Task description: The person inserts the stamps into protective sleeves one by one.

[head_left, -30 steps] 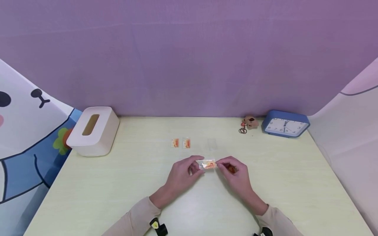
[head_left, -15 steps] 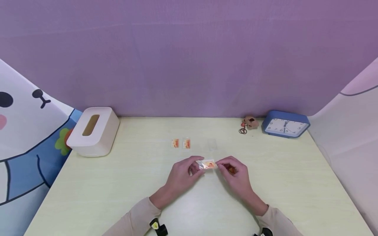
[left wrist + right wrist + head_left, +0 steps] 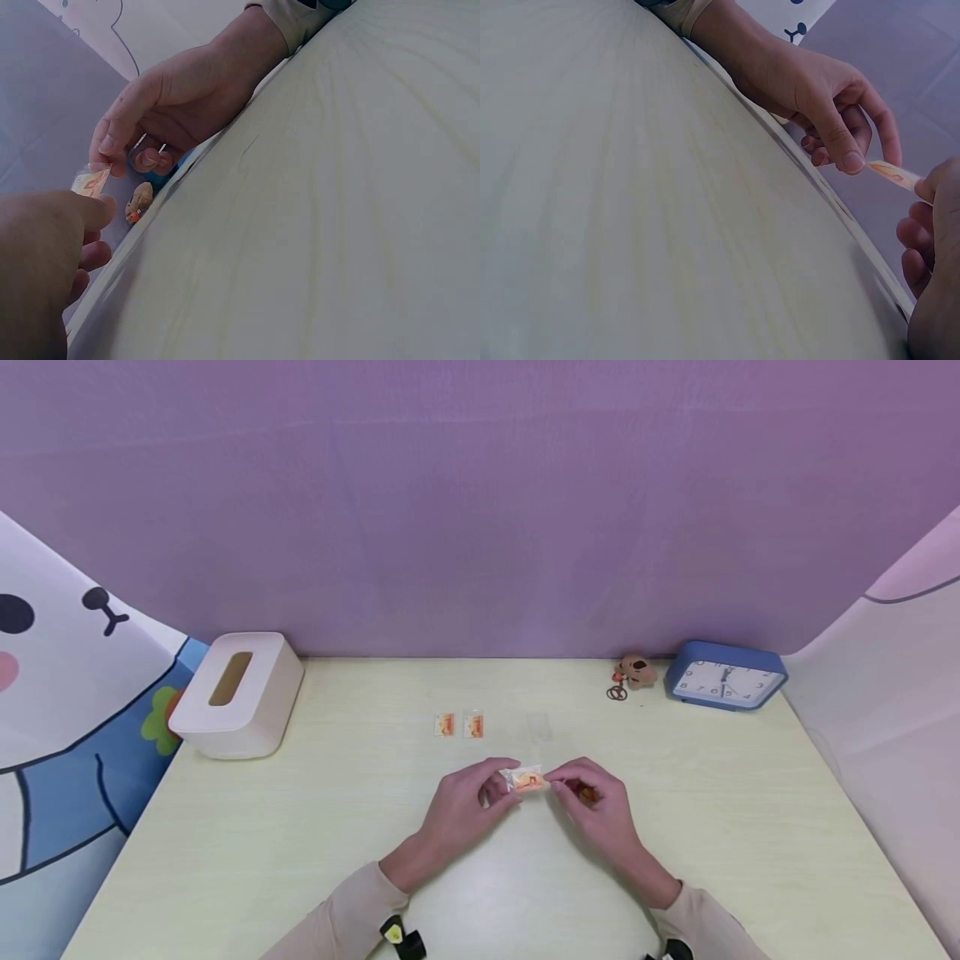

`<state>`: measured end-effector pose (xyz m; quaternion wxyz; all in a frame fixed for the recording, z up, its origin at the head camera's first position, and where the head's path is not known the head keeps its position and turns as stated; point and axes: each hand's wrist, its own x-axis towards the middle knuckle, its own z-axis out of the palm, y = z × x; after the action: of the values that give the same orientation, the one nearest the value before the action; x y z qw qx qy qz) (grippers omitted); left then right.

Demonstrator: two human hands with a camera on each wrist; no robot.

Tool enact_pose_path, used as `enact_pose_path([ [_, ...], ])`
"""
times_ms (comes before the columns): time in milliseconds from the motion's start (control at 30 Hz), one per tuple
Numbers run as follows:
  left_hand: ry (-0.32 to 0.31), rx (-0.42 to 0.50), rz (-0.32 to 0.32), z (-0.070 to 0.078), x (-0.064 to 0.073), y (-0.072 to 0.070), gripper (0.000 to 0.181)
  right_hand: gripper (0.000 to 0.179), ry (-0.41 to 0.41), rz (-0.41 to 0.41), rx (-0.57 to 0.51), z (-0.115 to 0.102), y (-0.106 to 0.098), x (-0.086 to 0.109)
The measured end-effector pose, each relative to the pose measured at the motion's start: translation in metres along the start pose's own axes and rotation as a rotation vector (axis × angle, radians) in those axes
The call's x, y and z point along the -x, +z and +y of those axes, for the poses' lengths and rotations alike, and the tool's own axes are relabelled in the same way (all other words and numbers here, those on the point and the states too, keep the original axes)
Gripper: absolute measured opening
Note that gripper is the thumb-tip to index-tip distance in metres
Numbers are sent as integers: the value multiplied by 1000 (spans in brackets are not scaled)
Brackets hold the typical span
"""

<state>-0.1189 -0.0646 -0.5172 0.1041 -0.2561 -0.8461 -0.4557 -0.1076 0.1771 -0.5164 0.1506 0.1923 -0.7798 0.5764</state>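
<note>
A small clear plastic bag with an orange-and-white printed card in it [image 3: 528, 780] is held above the table between both hands. My left hand [image 3: 467, 797] pinches its left end between thumb and fingers. My right hand [image 3: 596, 802] pinches its right end. A small brownish-orange thing [image 3: 588, 793] shows within the curled fingers of the right hand; its kind cannot be told. In the right wrist view the bag [image 3: 894, 175] is seen nearly edge-on. Farther back on the table lie two similar small orange-printed packets [image 3: 445, 724], side by side, and a faint clear plastic piece [image 3: 538, 727].
A white tissue box [image 3: 240, 693] stands at the back left of the pale table [image 3: 352, 827]. At the back right are a blue clock [image 3: 725, 675] and a brown plush keychain [image 3: 636, 671]. A purple wall [image 3: 480, 510] rises behind the table.
The bag has tilted slightly between the fingers, and the right hand's fingertips have shifted a little to the left. The left hand has barely moved.
</note>
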Motion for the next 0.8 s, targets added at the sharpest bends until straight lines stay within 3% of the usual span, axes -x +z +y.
enact_pose_path([
  [633,39,5,5,-2,0,1,43,25,-34,-43,-9,0,1,0],
  [800,44,2,12,-2,0,1,43,26,-7,-34,-51,0,2,1],
])
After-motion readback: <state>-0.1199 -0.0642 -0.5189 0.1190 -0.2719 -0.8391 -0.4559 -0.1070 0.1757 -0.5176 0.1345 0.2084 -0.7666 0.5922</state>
